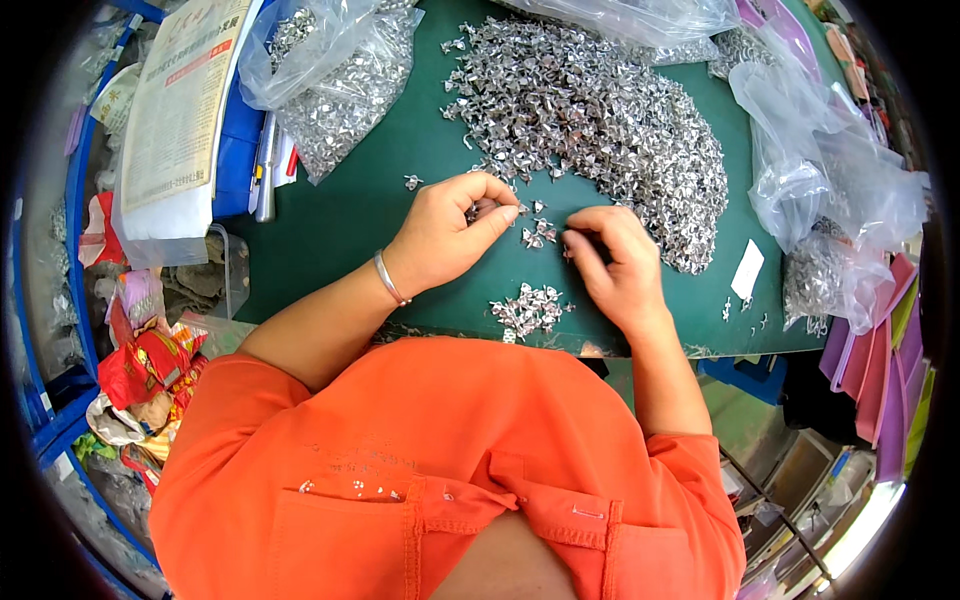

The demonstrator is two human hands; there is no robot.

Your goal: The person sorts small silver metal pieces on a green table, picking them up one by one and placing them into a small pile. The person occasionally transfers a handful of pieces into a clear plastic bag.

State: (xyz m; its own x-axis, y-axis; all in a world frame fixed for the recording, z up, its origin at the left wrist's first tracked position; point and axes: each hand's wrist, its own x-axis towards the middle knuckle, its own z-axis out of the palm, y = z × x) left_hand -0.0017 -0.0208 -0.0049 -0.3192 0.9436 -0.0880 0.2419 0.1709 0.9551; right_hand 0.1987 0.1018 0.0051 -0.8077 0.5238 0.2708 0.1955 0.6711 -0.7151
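My left hand (448,228), with a silver bangle (390,278) on its wrist, is curled above the green table. Its thumb and fingers close around small shiny metal pieces (472,213), partly hidden in the curl. My right hand (618,262) is closed, thumb to fingertips, with a bit of metal showing at the tips. Between the hands lie a few loose metal pieces (540,233). Nearer to me is a small pile of similar pieces (530,310). Beyond both hands spreads a large heap of these metal pieces (600,120).
A clear bag of metal parts (350,100) stands at the far left, beside a blue bin (235,165) with a printed sheet (185,110). More plastic bags (800,150) lie to the right, near a white paper tag (747,268). Blue shelving (80,230) runs along the left.
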